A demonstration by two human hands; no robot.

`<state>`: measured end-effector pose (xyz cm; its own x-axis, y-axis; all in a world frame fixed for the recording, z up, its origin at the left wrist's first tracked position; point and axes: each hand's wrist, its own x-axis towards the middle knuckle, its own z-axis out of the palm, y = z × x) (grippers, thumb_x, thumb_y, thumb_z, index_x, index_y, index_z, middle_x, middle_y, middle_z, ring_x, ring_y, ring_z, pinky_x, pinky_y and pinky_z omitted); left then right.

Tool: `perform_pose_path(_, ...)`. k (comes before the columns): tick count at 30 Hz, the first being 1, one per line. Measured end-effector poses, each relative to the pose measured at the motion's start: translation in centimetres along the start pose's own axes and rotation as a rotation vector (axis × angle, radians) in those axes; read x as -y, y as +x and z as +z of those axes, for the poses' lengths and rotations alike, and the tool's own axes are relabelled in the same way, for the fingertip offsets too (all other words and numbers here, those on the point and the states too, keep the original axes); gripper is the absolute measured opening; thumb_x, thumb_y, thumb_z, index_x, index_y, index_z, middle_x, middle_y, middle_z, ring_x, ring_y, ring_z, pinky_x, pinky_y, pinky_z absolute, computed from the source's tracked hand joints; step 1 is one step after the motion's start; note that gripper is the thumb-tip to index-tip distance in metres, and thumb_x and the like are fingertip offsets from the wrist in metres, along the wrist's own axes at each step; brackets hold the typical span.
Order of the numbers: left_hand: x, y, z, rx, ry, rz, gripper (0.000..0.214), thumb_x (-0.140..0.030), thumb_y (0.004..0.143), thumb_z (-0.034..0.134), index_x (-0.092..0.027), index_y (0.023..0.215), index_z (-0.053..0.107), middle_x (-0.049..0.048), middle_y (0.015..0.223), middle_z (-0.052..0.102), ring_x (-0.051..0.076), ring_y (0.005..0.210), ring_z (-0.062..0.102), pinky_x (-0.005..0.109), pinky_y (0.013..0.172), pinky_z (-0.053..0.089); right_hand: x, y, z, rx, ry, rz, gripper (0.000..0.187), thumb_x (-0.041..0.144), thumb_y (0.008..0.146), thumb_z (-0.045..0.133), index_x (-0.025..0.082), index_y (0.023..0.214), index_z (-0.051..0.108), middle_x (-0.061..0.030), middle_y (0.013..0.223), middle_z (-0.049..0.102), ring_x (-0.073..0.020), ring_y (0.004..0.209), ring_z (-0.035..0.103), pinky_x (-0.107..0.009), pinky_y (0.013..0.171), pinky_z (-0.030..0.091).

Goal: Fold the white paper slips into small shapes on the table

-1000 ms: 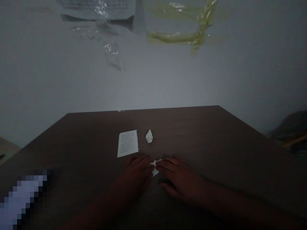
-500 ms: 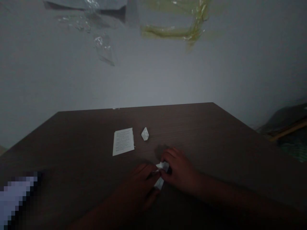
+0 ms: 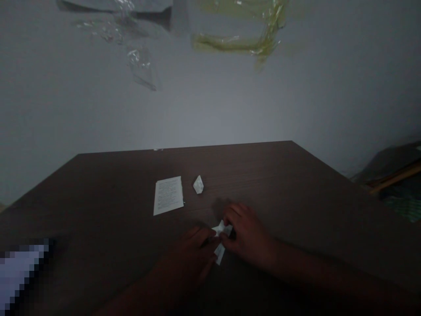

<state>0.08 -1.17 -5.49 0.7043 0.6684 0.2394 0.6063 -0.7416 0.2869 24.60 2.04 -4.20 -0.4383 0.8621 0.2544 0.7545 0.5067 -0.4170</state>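
Note:
A small folded piece of white paper [image 3: 220, 229] is between my two hands, low over the dark table [image 3: 263, 175]. My left hand [image 3: 194, 248] pinches its left side, thumb and fingers closed on it. From the right, my right hand [image 3: 245, 235] grips the upper right part with curled fingers and thumb. One narrow end of the paper points down toward me, and another part sticks up between the fingertips. The hands hide some of its folds, and the light is dim.
A printed paper sheet [image 3: 168, 195] lies flat beyond my left hand. Beside it sits a small folded white paper piece [image 3: 198, 184]. A pixelated bright object [image 3: 23, 272] is at the lower left. A wall with yellowish tape [image 3: 230, 44] rises behind the table.
The paper between my hands has shifted shape: a point now stands up at the top and its lower end shows more. My right fingers have moved slightly.

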Motion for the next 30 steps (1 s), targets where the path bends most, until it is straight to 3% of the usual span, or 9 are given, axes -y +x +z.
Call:
perform_pose_path(4,0.8,0.7,0.3,-0.005,0.024,0.01,0.039,-0.001,0.1,0.063,-0.022,0.127,0.082,0.0089,0.122,0.082,0.027,0.103,0.076,0.036,0.091,0.066,-0.2,0.7,-0.4,0.016,-0.023,0.078,0.021,0.013,0.091,0.08,0.023,0.097,0.063,-0.0086,0.11,0.072,-0.0325,0.111,0.069,-0.046,0.094,0.051)
perform_pose_path(7,0.7,1.0,-1.1,0.036,-0.05,0.002,0.041,-0.003,0.097,0.068,-0.022,0.131,0.08,0.0096,0.129,0.081,0.028,0.112,0.076,0.039,0.097,0.066,-0.5,1.2,-0.9,0.002,-0.043,0.122,0.02,0.012,0.092,0.079,0.023,0.096,0.063,-0.0097,0.111,0.072,-0.033,0.112,0.068,-0.046,0.094,0.052)
perform_pose_path(9,0.4,1.1,-2.4,0.085,-0.133,-0.012,0.05,-0.003,0.095,0.07,-0.024,0.139,0.078,0.0087,0.134,0.08,0.028,0.12,0.076,0.041,0.104,0.066,-0.2,1.1,-1.0,0.009,-0.044,0.101,0.019,0.012,0.092,0.078,0.023,0.098,0.064,-0.0105,0.113,0.072,-0.0337,0.114,0.068,-0.048,0.096,0.052)
perform_pose_path(12,-0.1,1.2,-3.7,0.128,-0.234,-0.111,0.051,0.0,0.092,0.072,-0.026,0.135,0.08,0.0058,0.135,0.079,0.027,0.125,0.076,0.041,0.112,0.063,0.8,0.4,-0.8,0.04,-0.027,0.047,0.019,0.014,0.092,0.081,0.021,0.103,0.067,-0.0118,0.118,0.072,-0.0355,0.117,0.067,-0.051,0.098,0.053)
perform_pose_path(18,0.3,1.2,-3.2,0.141,-0.343,-0.248,0.052,0.001,0.091,0.077,-0.029,0.134,0.078,0.0038,0.138,0.079,0.027,0.127,0.075,0.041,0.114,0.062,2.4,-0.2,-1.0,0.105,0.019,0.016,0.023,0.017,0.09,0.088,0.019,0.105,0.071,-0.0121,0.119,0.072,-0.0351,0.117,0.066,-0.052,0.101,0.054)
perform_pose_path(25,0.9,1.1,-2.4,0.07,-0.308,-0.14,0.039,-0.005,0.095,0.08,-0.027,0.128,0.081,0.006,0.131,0.081,0.028,0.123,0.077,0.043,0.109,0.064,3.0,-1.0,-0.5,0.116,0.077,-0.029,0.03,0.027,0.091,0.093,0.022,0.109,0.07,-0.011,0.122,0.073,-0.0347,0.118,0.065,-0.051,0.1,0.053)
perform_pose_path(30,1.7,0.9,-2.0,0.049,-0.278,-0.053,0.034,-0.005,0.102,0.067,-0.027,0.123,0.083,0.0047,0.126,0.082,0.024,0.116,0.079,0.035,0.102,0.065,1.5,-0.4,0.0,0.033,0.026,-0.004,0.024,0.022,0.09,0.089,0.023,0.099,0.066,-0.0095,0.115,0.072,-0.0323,0.111,0.065,-0.046,0.094,0.051)
